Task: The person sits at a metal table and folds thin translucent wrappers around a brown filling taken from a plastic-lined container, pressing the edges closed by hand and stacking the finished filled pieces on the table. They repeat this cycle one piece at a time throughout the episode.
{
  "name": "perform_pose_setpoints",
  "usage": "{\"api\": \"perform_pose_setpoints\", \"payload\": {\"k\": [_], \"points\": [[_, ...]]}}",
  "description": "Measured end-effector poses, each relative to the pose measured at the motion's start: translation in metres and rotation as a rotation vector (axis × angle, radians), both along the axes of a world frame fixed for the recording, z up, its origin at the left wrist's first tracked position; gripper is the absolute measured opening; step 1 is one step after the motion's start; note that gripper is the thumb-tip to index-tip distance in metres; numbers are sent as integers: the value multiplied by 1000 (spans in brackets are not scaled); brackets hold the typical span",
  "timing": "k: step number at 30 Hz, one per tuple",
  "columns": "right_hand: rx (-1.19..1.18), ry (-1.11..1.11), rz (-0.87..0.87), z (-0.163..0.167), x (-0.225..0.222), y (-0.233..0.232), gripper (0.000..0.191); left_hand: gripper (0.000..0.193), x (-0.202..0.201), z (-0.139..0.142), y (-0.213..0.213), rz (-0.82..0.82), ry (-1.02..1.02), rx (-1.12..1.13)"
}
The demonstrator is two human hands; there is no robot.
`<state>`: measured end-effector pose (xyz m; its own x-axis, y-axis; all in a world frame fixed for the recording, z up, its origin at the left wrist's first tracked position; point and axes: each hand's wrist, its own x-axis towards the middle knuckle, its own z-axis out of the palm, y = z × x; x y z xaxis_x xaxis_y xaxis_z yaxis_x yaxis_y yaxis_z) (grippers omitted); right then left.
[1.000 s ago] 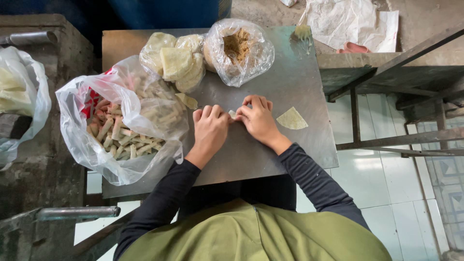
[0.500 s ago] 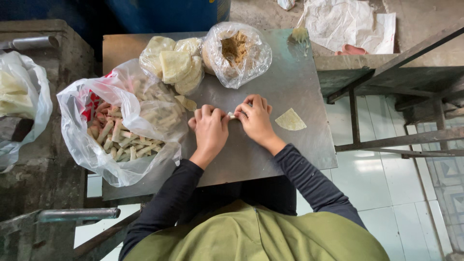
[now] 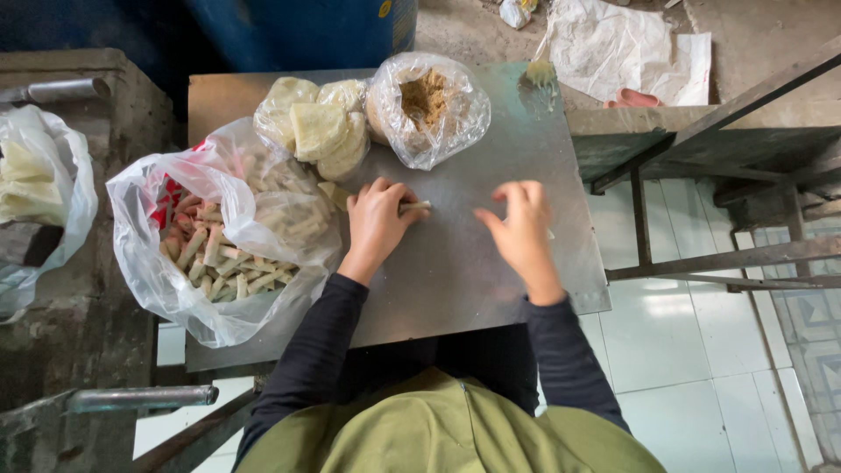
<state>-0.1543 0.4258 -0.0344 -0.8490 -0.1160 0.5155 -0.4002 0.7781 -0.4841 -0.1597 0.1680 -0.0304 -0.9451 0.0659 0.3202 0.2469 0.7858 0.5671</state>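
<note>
I see my left hand [image 3: 377, 219] resting on the grey metal surface [image 3: 455, 271], its fingers curled and pinched on a thin pale roll [image 3: 415, 207] whose end pokes out past the fingertips toward the right. My right hand [image 3: 519, 229] is well apart from it, hovering over the surface with the fingers loosely spread and gripping nothing that I can make out; a pale wrapper piece [image 3: 550, 234] just shows at its far edge, mostly hidden beneath the palm, and I cannot tell whether the fingers touch it. Just left of my left hand sits a large open plastic bag [image 3: 219, 254] filled with many finished rolls of the same pale kind. Behind that, at the back of the surface, lies a stack of flat pale wrappers [image 3: 317, 130] in clear plastic, and beside it a clear bag of brown filling [image 3: 427, 107], its mouth open. Another white bag [image 3: 39, 201] hangs off to the far left, away from the surface
</note>
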Motion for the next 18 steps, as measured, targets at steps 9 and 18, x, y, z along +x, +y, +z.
{"api": "perform_pose_setpoints", "payload": {"k": [9,18], "points": [[182,-68,-128,-17,34,12,7,15,72,71,-8,213,324,-81],[-132,-87,317,26,27,-80,13,19,130,111,-151,918,245,-574]]}}
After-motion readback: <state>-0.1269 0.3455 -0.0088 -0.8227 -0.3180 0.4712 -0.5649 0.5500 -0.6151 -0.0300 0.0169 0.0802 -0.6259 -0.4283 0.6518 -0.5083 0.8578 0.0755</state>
